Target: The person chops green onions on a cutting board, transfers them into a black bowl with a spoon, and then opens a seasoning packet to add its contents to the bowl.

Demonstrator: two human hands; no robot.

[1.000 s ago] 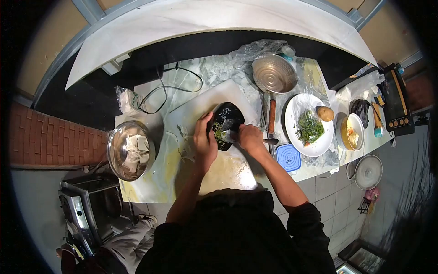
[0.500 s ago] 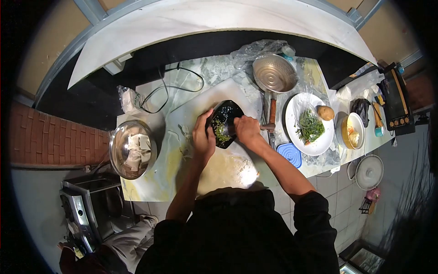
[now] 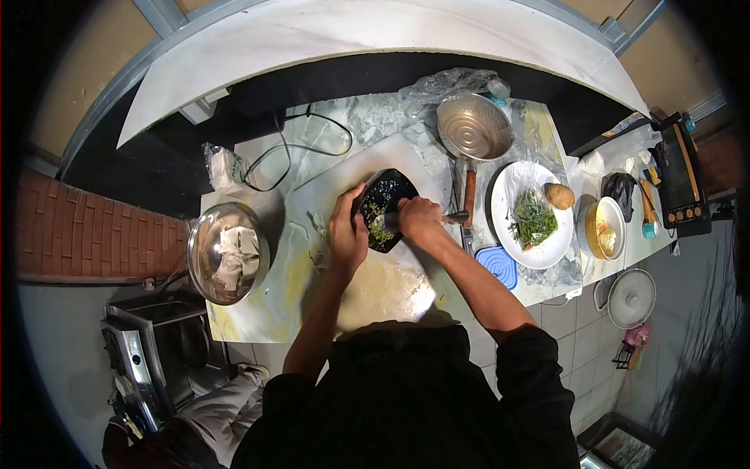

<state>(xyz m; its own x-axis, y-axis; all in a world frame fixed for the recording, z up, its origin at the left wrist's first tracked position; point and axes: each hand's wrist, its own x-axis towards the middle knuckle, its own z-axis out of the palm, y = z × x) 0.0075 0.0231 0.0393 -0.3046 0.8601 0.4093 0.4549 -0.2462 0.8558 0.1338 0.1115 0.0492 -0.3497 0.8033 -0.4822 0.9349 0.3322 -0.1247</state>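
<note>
Left hand (image 3: 348, 234) is wrapped around the near-left edge of a black dish (image 3: 388, 195), which is tipped up over the white cutting board (image 3: 391, 289) at the middle of the counter. Right hand (image 3: 418, 219) is fisted on a utensil (image 3: 458, 217) with its handle poking right and its tip in the chopped greens (image 3: 380, 228) inside the dish. A metal bowl (image 3: 228, 254) sits well left. A saucepan (image 3: 474, 127), a white plate (image 3: 508, 187) with a potato (image 3: 559, 195) and a blue lid (image 3: 496, 266) are on the right.
</note>
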